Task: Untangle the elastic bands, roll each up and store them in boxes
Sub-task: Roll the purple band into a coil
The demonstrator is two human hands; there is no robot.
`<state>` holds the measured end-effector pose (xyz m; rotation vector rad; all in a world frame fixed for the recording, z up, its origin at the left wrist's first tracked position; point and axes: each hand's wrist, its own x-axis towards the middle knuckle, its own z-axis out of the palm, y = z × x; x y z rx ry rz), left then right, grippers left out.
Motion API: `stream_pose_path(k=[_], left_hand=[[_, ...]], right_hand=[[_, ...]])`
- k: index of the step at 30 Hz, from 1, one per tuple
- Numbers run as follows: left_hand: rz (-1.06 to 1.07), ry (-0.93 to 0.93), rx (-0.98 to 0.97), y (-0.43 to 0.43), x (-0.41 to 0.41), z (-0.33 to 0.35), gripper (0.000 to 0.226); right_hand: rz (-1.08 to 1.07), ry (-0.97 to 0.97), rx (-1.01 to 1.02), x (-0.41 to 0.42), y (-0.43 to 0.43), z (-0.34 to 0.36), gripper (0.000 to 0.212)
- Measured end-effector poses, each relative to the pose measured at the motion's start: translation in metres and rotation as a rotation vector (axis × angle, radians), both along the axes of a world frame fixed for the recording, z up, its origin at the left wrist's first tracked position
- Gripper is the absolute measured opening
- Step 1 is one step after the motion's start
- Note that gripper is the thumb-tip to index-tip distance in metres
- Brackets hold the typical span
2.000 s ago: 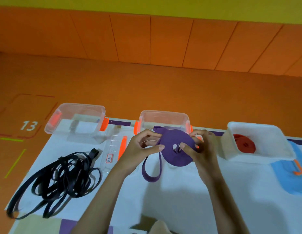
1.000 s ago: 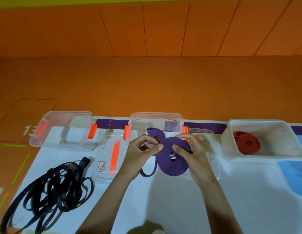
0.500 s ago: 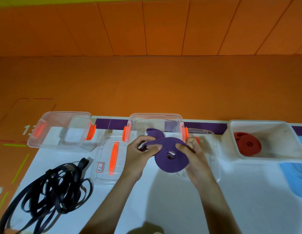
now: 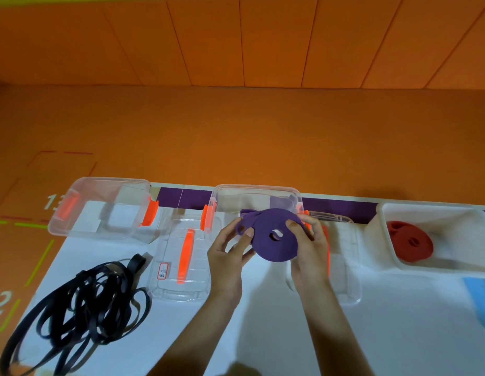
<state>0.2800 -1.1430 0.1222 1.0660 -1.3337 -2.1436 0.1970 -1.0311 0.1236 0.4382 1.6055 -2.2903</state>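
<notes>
The white table (image 4: 412,321) fills the lower half of your view, with orange floor beyond it. On its left side lies the black band (image 4: 81,308), a loose tangle of many loops.

Along the far edge stand 3 boxes. The clear box (image 4: 105,183) on the left has orange clips. The middle clear box (image 4: 257,188) is straight ahead of you. The white box (image 4: 458,226) is on the right.

2 clear lids lie flat. 1 lid (image 4: 181,283), with an orange handle, sits between the 2 clear boxes. The other lid (image 4: 347,278) lies partly under your right arm. A blue lid (image 4: 479,302) shows at the right edge.

Your left hand (image 4: 227,256) pinches the loose outer end of the purple band (image 4: 273,248) between thumb and fingers. Your right hand (image 4: 309,248) grips the roll's right side, thumb on its face and fingers curled behind.

The purple band is wound into a flat disc with a small hole in the centre. You hold it in the air at the near wall of the middle box.

The red band (image 4: 409,244), rolled up, rests inside the white box.
</notes>
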Motion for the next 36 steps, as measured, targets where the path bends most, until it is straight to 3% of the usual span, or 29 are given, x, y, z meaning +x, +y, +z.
stream_pose_path(k=[7, 12, 16, 22, 26, 31, 36], left_hand=[[0.087, -0.068, 0.185, -0.024, -0.041, -0.001, 0.038], [0.201, -0.168, 0.183, -0.048, -0.076, -0.026, 0.037], [0.196, -0.258, 0.106, -0.06, -0.101, -0.051, 0.03], [0.036, -0.54, -0.152, -0.07, -0.127, -0.088, 0.022], [-0.04, -0.681, -0.198, -0.074, -0.134, -0.106, 0.028], [-0.134, -0.82, -0.297, -0.078, -0.142, -0.123, 0.036], [-0.124, -0.826, -0.316, -0.077, -0.148, -0.137, 0.032]], right_hand=[[-0.069, -0.12, -0.09, -0.017, -0.024, -0.01, 0.021], [0.12, -0.136, 0.189, -0.046, -0.029, -0.035, 0.021], [0.396, -0.08, 0.425, -0.069, -0.031, -0.054, 0.027], [0.781, -0.086, 0.802, -0.096, -0.041, -0.073, 0.061], [0.91, -0.137, 0.878, -0.103, -0.047, -0.084, 0.068], [0.9, -0.241, 0.849, -0.103, -0.055, -0.104, 0.078], [0.909, -0.229, 0.87, -0.108, -0.057, -0.123, 0.071]])
